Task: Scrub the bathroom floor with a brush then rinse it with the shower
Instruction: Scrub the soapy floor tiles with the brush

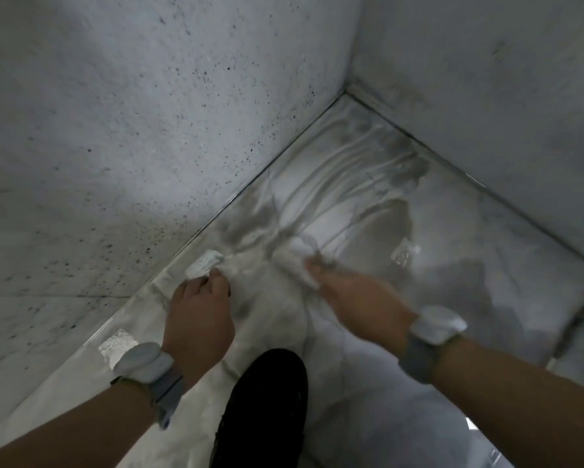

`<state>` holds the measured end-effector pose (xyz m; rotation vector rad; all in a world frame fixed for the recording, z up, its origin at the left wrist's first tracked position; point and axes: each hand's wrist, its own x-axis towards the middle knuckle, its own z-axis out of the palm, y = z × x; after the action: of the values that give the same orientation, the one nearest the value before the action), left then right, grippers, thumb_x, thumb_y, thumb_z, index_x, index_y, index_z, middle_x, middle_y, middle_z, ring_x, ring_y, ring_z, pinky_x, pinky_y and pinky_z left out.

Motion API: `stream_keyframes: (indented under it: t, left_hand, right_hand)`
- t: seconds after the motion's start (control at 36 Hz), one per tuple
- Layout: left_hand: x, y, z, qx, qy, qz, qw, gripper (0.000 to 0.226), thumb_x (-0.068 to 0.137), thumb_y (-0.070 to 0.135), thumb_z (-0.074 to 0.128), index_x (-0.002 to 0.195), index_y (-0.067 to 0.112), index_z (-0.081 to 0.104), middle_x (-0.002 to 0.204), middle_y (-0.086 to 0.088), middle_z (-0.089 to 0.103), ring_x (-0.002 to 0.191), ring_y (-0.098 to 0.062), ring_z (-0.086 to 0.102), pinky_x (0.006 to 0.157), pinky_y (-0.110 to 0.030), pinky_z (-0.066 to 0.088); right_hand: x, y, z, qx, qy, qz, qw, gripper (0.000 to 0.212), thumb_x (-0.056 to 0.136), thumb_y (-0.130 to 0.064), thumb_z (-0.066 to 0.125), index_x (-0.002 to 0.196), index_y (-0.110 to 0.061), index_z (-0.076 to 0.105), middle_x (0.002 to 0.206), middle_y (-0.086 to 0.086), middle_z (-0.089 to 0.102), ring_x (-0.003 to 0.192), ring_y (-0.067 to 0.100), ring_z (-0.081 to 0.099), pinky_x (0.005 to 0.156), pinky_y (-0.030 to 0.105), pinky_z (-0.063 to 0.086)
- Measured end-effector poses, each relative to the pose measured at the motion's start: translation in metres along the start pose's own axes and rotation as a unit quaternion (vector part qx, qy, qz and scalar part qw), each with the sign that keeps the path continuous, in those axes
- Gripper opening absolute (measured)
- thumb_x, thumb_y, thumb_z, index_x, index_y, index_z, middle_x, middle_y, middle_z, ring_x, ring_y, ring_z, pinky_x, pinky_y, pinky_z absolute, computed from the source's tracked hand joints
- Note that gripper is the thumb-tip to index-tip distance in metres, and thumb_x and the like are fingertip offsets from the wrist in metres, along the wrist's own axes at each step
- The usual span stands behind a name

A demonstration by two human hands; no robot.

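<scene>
Brush (300,265), blurred, seems gripped in your right hand (358,298) at one o'clock; your left hand (199,319) hangs loosely curled.

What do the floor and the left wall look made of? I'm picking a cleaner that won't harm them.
Floor: seemingly polished marble or marble-look tile, pale with grey veining, wet and glossy with bright reflections. Left wall: matte, grainy stone or terrazzo-like surface, light grey with scattered dark specks; the specks could be aggregate or mould, which cannot be told.
</scene>
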<state>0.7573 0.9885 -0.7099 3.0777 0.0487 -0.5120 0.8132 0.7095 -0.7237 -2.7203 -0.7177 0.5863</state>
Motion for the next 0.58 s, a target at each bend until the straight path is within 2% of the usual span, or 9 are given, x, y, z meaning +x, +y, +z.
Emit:
stream_keyframes:
  t: [0.03, 0.08, 0.14, 0.22, 0.28, 0.36, 0.42, 0.5, 0.58]
  left_hand:
    - [-0.001, 0.001, 0.001, -0.004, -0.004, -0.001, 1.000, 0.061, 0.073, 0.012, 0.036, 0.124, -0.010, 0.061, 0.098, -0.019, 0.072, 0.096, -0.042, 0.066, 0.089, -0.053, 0.052]
    - [-0.001, 0.001, 0.005, -0.006, -0.012, -0.005, 1.000, 0.060, 0.072, 0.010, 0.039, 0.124, -0.011, 0.061, 0.097, -0.019, 0.072, 0.096, -0.043, 0.066, 0.089, -0.053, 0.052]
    - [-0.004, -0.001, 0.008, -0.013, -0.011, -0.001, 1.000, 0.060, 0.074, 0.010, 0.040, 0.127, -0.009, 0.059, 0.100, -0.016, 0.072, 0.097, -0.042, 0.065, 0.089, -0.051, 0.052]
    - [-0.010, -0.005, 0.012, -0.049, -0.004, 0.012, 0.999, 0.050, 0.076, 0.010, 0.040, 0.121, 0.000, 0.059, 0.118, -0.016, 0.068, 0.107, -0.042, 0.063, 0.089, -0.051, 0.053]
    - [-0.017, -0.008, 0.011, -0.057, -0.003, 0.009, 0.998, 0.037, 0.073, 0.003, 0.050, 0.108, 0.009, 0.060, 0.136, -0.019, 0.060, 0.118, -0.041, 0.059, 0.095, -0.053, 0.051]
    - [-0.025, -0.019, 0.009, -0.044, -0.001, -0.026, 0.999, 0.038, 0.072, 0.001, 0.058, 0.107, 0.014, 0.061, 0.148, -0.015, 0.053, 0.128, -0.038, 0.055, 0.103, -0.057, 0.045]
    - [-0.028, -0.027, 0.009, -0.033, -0.004, -0.037, 0.999, 0.038, 0.074, 0.005, 0.060, 0.110, 0.015, 0.061, 0.144, -0.013, 0.055, 0.128, -0.038, 0.054, 0.105, -0.056, 0.043]
    - [-0.036, -0.037, 0.010, -0.017, -0.005, -0.053, 0.998, 0.042, 0.074, 0.010, 0.054, 0.115, 0.014, 0.062, 0.138, -0.012, 0.059, 0.129, -0.038, 0.054, 0.107, -0.056, 0.041]
    - [-0.043, -0.039, 0.009, -0.030, -0.018, -0.051, 0.998, 0.043, 0.076, 0.014, 0.046, 0.116, 0.014, 0.063, 0.136, -0.011, 0.062, 0.128, -0.037, 0.055, 0.109, -0.056, 0.041]
  right_hand:
    - [-0.002, -0.002, 0.002, -0.001, -0.026, -0.032, 0.999, 0.056, 0.104, -0.046, 0.019, 0.159, -0.045, 0.008, 0.137, 0.002, 0.060, 0.107, 0.030, 0.066, 0.084, 0.043, 0.057]
    - [0.011, 0.011, -0.005, -0.026, 0.028, -0.025, 0.999, 0.053, 0.107, -0.039, 0.030, 0.158, -0.043, 0.017, 0.122, 0.010, 0.067, 0.097, 0.033, 0.068, 0.077, 0.044, 0.058]
    - [0.031, 0.037, -0.022, -0.051, 0.136, 0.079, 0.986, 0.051, 0.107, -0.033, 0.034, 0.157, -0.037, 0.028, 0.101, 0.018, 0.071, 0.080, 0.038, 0.068, 0.066, 0.041, 0.057]
    - [0.044, 0.054, -0.046, 0.079, 0.080, 0.297, 0.948, 0.054, 0.109, -0.039, 0.032, 0.160, -0.039, 0.016, 0.127, 0.022, 0.063, 0.108, 0.043, 0.062, 0.088, 0.046, 0.049]
    - [0.044, 0.027, -0.038, 0.066, 0.073, 0.269, 0.958, 0.055, 0.108, -0.041, 0.028, 0.160, -0.039, 0.012, 0.123, 0.020, 0.065, 0.104, 0.042, 0.063, 0.085, 0.045, 0.050]
    - [0.022, -0.040, -0.003, -0.005, 0.001, 0.040, 0.999, 0.055, 0.105, -0.047, 0.020, 0.159, -0.044, 0.009, 0.115, 0.009, 0.067, 0.092, 0.034, 0.066, 0.073, 0.041, 0.052]
    - [0.024, -0.037, 0.001, -0.008, -0.031, -0.017, 0.999, 0.054, 0.107, -0.044, 0.028, 0.158, -0.045, 0.012, 0.119, 0.005, 0.066, 0.093, 0.031, 0.066, 0.072, 0.040, 0.052]
    - [0.052, 0.006, -0.015, 0.011, 0.062, 0.096, 0.993, 0.055, 0.107, -0.041, 0.035, 0.159, -0.039, 0.018, 0.114, 0.018, 0.068, 0.090, 0.040, 0.065, 0.075, 0.044, 0.052]
    - [0.070, 0.027, -0.037, 0.102, 0.082, 0.243, 0.961, 0.055, 0.108, -0.037, 0.035, 0.161, -0.033, 0.019, 0.127, 0.025, 0.062, 0.107, 0.046, 0.061, 0.088, 0.046, 0.048]
